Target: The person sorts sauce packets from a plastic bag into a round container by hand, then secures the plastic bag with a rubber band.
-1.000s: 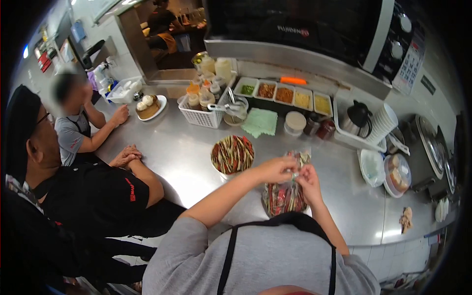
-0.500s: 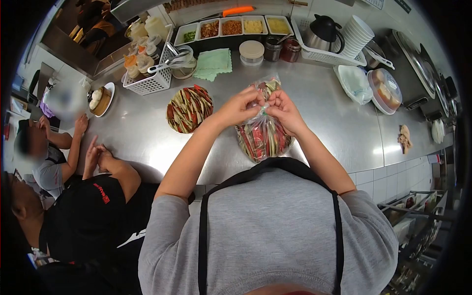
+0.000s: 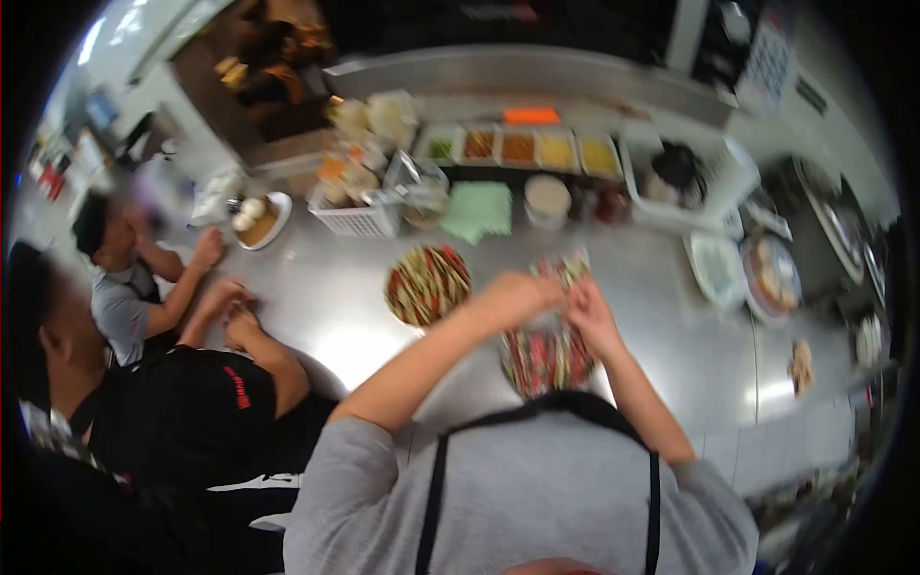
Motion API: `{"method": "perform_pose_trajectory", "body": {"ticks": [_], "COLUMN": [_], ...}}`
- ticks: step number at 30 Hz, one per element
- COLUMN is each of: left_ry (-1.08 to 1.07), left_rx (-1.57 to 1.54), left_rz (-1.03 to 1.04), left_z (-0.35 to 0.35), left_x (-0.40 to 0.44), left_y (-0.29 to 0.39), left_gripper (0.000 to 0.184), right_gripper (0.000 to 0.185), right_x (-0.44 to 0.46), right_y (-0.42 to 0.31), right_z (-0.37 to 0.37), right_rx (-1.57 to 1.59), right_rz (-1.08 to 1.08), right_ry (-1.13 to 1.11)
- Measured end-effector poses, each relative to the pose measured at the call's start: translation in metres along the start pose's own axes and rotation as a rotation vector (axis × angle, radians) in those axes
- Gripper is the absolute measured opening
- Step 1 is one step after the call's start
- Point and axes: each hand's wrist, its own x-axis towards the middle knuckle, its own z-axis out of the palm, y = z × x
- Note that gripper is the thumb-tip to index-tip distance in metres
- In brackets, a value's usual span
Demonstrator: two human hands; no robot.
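Note:
A clear plastic bag (image 3: 546, 362) filled with slim red and green packets lies on the steel counter in front of me. My left hand (image 3: 527, 293) and my right hand (image 3: 592, 314) are both closed at the gathered neck of the bag, fingertips close together. Motion blur hides the exact grip and whatever closes the neck. Beyond my fingers shows the upper part of the bag, with more coloured pieces in or behind it. Left of the bag stands a round container (image 3: 428, 286) heaped with similar red and green packets.
Along the back are a green cloth (image 3: 477, 211), a lidded tub (image 3: 547, 201), topping trays (image 3: 517, 148) and a white basket of bottles (image 3: 355, 218). A plastic bowl (image 3: 717, 268) and a lidded container (image 3: 770, 276) sit right. Two people (image 3: 182, 383) stand at left.
The view has tilted up and shifted, so the counter appears lower and further right, and blurred. Both hands stay at the bag's neck; the left one seems turned, showing more of its back.

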Motion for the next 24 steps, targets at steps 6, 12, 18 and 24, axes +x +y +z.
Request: {"method": "perform_pose_trajectory", "body": {"ticks": [6,12,18,24], "left_ry": [0.123,0.238,0.248,0.674], "left_rx": [0.002,-0.037,0.034,0.125], "left_rz": [0.174,0.191,0.127,0.109], "left_z": [0.005,0.016,0.021,0.025], "left_x": [-0.001,-0.011,-0.014,-0.022], "left_y": [-0.003,0.001,0.003,0.047], "left_gripper": [0.020,0.020,0.015,0.014], "right_gripper": [0.036,0.037,0.036,0.034], "right_x": [0.003,-0.001,-0.001,0.004], "right_y": [0.006,-0.001,-0.002,0.005], "right_z": [-0.010,0.001,0.000,-0.004], "right_rx": [0.057,0.038,0.020,-0.005], "right_rz": [-0.020,-0.014,-0.026,-0.044], "right_ry": [-0.107,-0.069,-0.080,0.000]}}
